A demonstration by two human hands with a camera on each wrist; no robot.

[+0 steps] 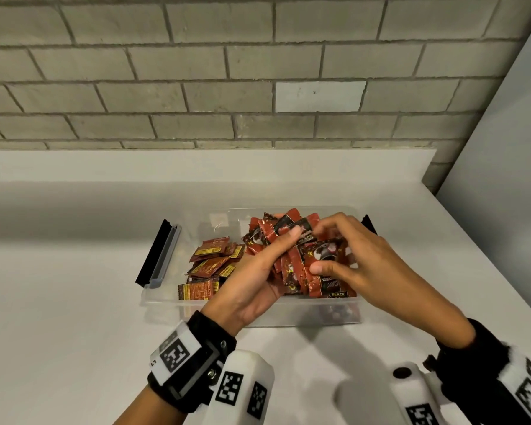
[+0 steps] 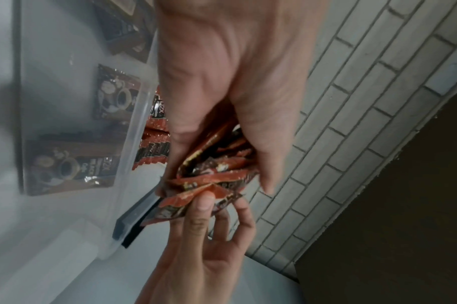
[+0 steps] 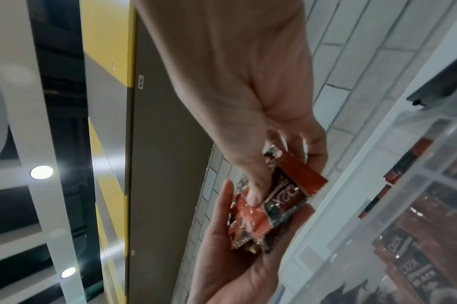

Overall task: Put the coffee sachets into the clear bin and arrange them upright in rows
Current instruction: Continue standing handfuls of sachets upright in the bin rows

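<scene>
Over the clear bin (image 1: 215, 312) my left hand (image 1: 267, 259) grips a fanned bundle of red coffee sachets (image 1: 288, 234), thumb on top. My right hand (image 1: 350, 250) pinches one sachet (image 1: 322, 253) of that bundle between thumb and fingers. In the left wrist view the bundle (image 2: 217, 164) sits in my left hand (image 2: 222, 82), and the right fingertips (image 2: 204, 203) touch its edge. The right wrist view has my right hand (image 3: 235, 102) pinching a sachet (image 3: 287, 195) over the left palm (image 3: 235, 257). Loose sachets (image 1: 212, 262) lie flat in the bin's left half. Others (image 1: 334, 289) stand at its front right.
The bin stands on a white counter (image 1: 74, 302) in front of a grey brick wall (image 1: 196, 87). Black clip handles stick out at the bin's left (image 1: 157, 256) and right (image 1: 369, 223) ends. A white panel (image 1: 503, 179) bounds the counter on the right.
</scene>
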